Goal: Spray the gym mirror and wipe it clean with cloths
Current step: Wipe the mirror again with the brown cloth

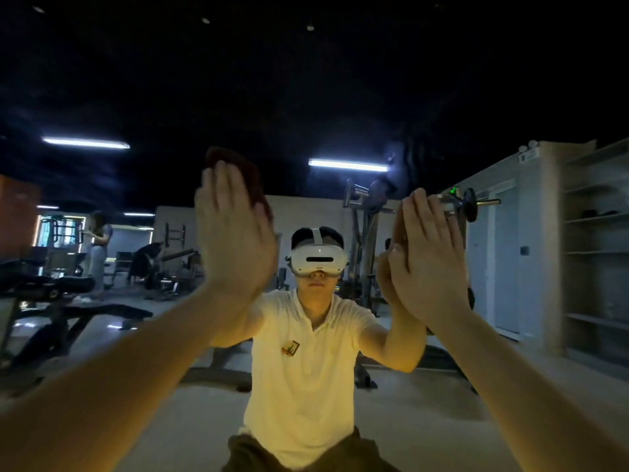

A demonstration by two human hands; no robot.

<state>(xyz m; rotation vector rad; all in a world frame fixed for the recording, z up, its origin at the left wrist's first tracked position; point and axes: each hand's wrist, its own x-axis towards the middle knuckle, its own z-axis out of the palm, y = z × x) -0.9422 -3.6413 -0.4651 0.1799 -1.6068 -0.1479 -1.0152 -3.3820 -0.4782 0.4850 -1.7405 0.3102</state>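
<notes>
**Wiping in hand, one cloth in sight**

Nearest the camera, both forearms reached forward and up. The left hand lay flat, its fingers straight and pressed together. It held a dark red cloth against the mirror, and only the cloth's upper part showed past the fingertips. The right hand was likewise flat on the glass, with its fingers straight and close together. Whether a second cloth lay under that palm could not be told, as only the hand's own reflection showed beside it.

The step in hand looked to be the wiping, since no spray bottle was in view. The next move would likely call for even palm pressure and overlapping sweeps of the cloth across the glass. The light was too dim to judge how much of the pane was left to clean.

Counted, there were two hands, one certain cloth, one mirror and no bottle.

Farther off, in the reflection, one person in a white shirt and white headset sat low on the floor. Behind were a dark weight bench, one standing figure, a shelf unit and two long ceiling lights.
</notes>
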